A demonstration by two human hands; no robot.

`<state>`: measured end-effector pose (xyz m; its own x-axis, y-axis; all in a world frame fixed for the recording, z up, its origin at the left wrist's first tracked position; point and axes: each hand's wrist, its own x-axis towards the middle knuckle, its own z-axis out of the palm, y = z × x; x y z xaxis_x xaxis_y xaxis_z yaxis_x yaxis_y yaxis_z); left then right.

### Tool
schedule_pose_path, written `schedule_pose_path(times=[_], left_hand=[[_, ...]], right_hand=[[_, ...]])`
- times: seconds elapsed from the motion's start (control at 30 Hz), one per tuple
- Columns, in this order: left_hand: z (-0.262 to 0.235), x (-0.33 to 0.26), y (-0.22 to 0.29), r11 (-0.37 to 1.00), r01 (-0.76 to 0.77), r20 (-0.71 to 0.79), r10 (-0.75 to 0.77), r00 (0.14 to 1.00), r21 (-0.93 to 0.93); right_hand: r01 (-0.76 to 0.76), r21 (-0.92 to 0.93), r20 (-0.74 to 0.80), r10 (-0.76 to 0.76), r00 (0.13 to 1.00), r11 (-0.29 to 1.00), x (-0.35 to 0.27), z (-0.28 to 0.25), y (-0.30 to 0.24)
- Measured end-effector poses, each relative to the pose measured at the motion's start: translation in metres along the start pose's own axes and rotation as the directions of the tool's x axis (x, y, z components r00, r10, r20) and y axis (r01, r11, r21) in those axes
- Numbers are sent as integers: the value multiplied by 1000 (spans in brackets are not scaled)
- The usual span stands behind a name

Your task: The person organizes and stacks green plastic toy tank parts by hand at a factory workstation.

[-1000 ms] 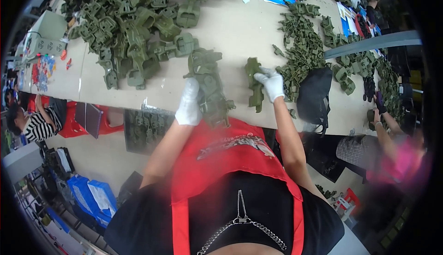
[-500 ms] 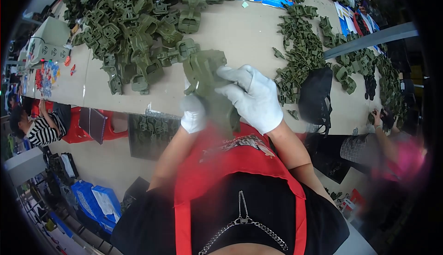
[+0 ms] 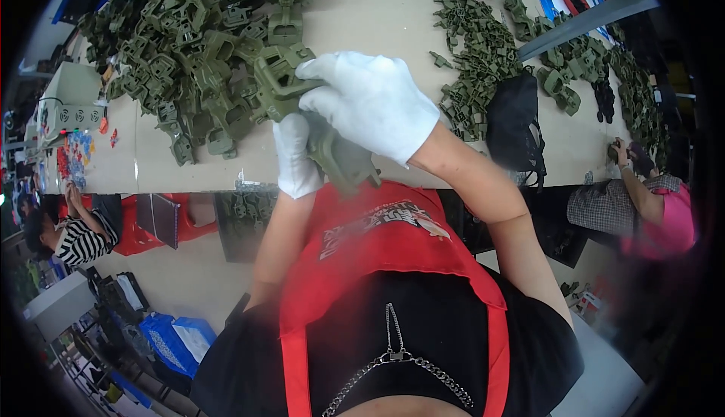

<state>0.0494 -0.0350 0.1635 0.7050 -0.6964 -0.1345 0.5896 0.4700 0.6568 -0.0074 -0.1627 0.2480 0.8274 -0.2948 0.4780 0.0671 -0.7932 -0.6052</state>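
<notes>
An olive-green moulded plastic part (image 3: 343, 166), long and with cut-out openings, is held slantwise above the table's near edge. My left hand (image 3: 296, 156), in a white glove, grips it from the left side. My right hand (image 3: 370, 103), also gloved in white, closes on its upper end from the right, with the thumb and fingers bent onto it. The right palm and fingers hide its middle. Just beyond my hands lies a big heap of similar green parts (image 3: 196, 62), and the held part's far end overlaps it in view.
A pile of smaller green pieces (image 3: 479, 62) lies to the right on the pale table (image 3: 370, 28), beside a black bag (image 3: 516, 122). A grey metal bar (image 3: 589, 23) crosses at right. A grey-green box (image 3: 75, 100) stands far left. Other people (image 3: 83, 224) sit at both sides.
My right hand has moved left and up, now covering more of the part. The held part has shifted left and tilted. The whole view has shifted slightly.
</notes>
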Motion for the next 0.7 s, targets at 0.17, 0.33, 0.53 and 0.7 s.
schedule_pose_path(times=[0.17, 0.33, 0.53, 0.7], left_hand=[[14, -9, 15, 998, -44, 23, 43, 999, 40], [19, -10, 12, 986, -160, -46, 161, 986, 41], [9, -8, -3, 988, -157, 1, 157, 988, -1], [-3, 13, -2, 949, -274, -28, 282, 959, 153]], right_hand=[[28, -121, 214, -1, 977, 992, 15, -20, -21], [45, -115, 241, -16, 970, 992, 12, -6, -13], [-73, -57, 107, 79, 991, 996, -8, 12, -3], [64, 159, -75, -52, 996, 985, -13, 22, 27]])
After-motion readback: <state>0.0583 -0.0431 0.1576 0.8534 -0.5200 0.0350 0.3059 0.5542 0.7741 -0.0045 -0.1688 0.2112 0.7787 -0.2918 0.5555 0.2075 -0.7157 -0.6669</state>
